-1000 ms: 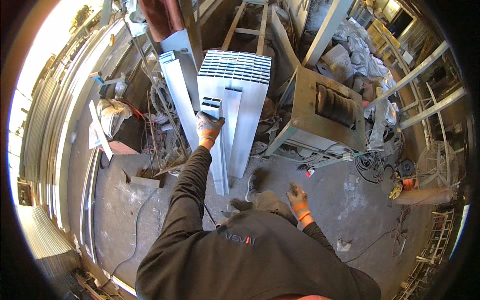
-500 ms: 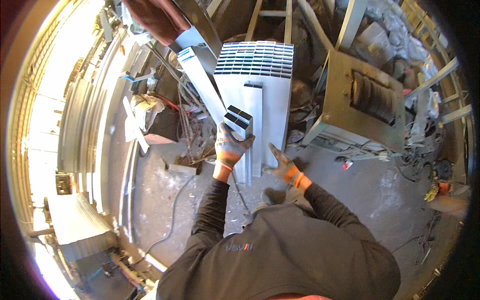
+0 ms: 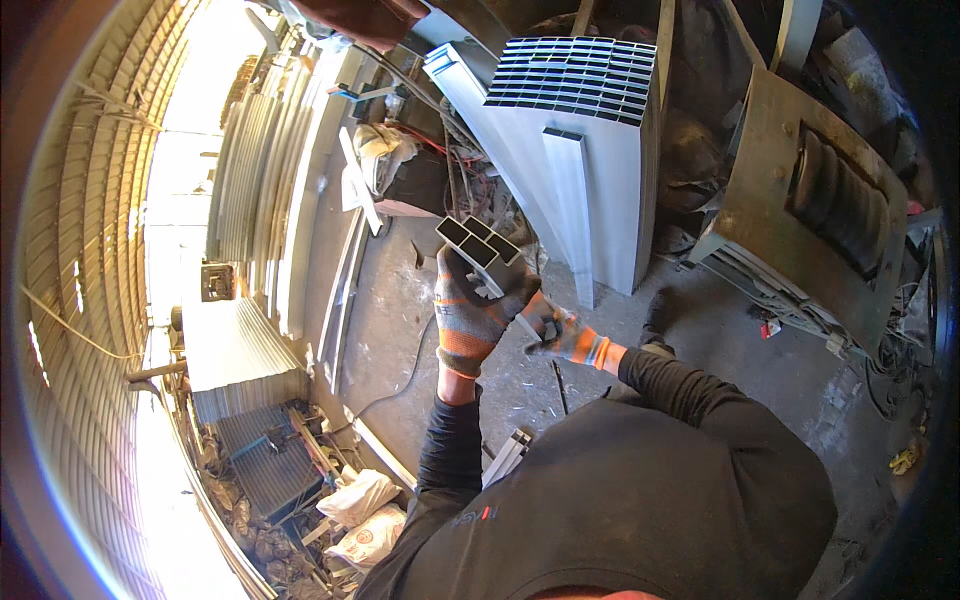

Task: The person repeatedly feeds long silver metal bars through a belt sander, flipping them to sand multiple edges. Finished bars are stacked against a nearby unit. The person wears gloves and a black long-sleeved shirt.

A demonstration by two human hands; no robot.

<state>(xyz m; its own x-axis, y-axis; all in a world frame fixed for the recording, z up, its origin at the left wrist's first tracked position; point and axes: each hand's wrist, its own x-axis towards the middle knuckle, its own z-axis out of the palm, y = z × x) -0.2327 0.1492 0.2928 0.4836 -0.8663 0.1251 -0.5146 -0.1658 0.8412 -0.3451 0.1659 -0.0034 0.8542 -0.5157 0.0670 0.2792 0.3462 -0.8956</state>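
Note:
A small bundle of silvery rectangular metal tubes point(image 3: 492, 262) is tilted in front of me, its hollow ends facing up. My left hand point(image 3: 472, 318), in a grey and orange glove, is closed around the bundle just below those ends. Lower on the bundle's right side, my right hand point(image 3: 565, 332) in a matching glove has its fingers and thumb about a tube edge. Part of its grip is hidden. Beyond the hands stands a large stack of similar tubes point(image 3: 625, 190), with a single tube point(image 3: 572, 200) leaning on its front.
At the right stands a worn metal cabinet point(image 3: 745, 190) with a dark ribbed part. Long metal profiles point(image 3: 250, 190) line the left side. White sacks point(image 3: 368, 535) lie at the lower left, a short profile point(image 3: 508, 455) near my body. A cable point(image 3: 405, 385) crosses the floor.
The tube bundle has come away from the big stack, toward me, with my left hand around it. My right hand, spread and apart before, has closed in on the bundle. The view has shifted.

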